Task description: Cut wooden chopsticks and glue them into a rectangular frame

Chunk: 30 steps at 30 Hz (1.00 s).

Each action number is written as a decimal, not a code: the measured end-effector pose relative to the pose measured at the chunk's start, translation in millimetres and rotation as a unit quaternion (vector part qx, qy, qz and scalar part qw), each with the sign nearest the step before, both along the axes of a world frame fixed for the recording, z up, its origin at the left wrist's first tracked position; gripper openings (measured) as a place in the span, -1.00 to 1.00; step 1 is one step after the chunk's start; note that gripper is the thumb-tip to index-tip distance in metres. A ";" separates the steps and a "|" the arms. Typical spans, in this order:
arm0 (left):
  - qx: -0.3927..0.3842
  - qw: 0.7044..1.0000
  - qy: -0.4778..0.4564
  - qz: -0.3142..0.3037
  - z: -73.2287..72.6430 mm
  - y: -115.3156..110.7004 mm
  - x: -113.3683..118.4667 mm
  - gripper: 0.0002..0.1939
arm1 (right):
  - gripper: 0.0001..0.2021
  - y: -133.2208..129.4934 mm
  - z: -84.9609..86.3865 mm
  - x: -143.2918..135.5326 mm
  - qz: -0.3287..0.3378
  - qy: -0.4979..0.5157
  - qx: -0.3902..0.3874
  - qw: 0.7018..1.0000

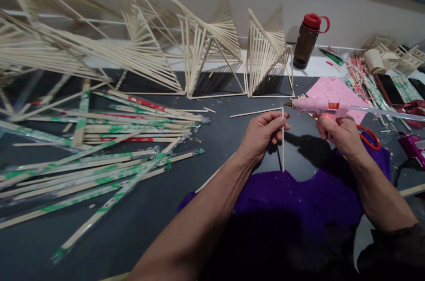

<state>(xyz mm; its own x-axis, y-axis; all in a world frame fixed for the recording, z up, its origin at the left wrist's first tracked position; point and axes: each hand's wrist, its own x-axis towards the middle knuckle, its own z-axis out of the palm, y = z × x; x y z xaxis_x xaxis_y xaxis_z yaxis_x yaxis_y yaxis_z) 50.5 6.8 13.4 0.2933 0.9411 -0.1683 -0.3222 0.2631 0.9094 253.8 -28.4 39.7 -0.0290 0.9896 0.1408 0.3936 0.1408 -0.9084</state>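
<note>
My left hand point(265, 134) pinches a thin wooden stick point(283, 150) near its upper end, and the stick points down toward purple cloth point(265, 192). In my right hand point(341, 132) is a pink glue gun point(318, 106), its fingers wrapped round the handle. The gun's metal nozzle is at the top end of the held stick; whether they touch is too small to tell. A clear glue stick point(385, 113) juts from the gun's back. Another loose stick point(254, 112) lies just beyond my left hand.
Wooden stick structures point(270, 57) line the wall side. Wrapped chopsticks point(133, 128) spread over the left of the dark table point(149, 228). A bottle point(304, 44) with a red lid, pink sheet point(335, 88), phone point(388, 88) and red-handled scissors point(373, 141) are toward the right.
</note>
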 end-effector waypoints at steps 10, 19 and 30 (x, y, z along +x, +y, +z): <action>0.003 1.000 0.003 0.003 2.0 -1.1 0.0 -0.73 | -0.54 0.6 1.6 -1.9 -0.007 0.021 0.007 1.000; 0.007 1.000 -0.005 0.002 -0.3 1.0 -0.1 -0.69 | -0.56 0.6 -0.1 -0.6 -0.013 0.030 0.004 0.999; 0.015 1.000 -0.021 -0.002 0.6 2.1 -1.7 -0.70 | -0.58 3.4 -3.2 1.5 -0.030 -0.013 -0.024 0.999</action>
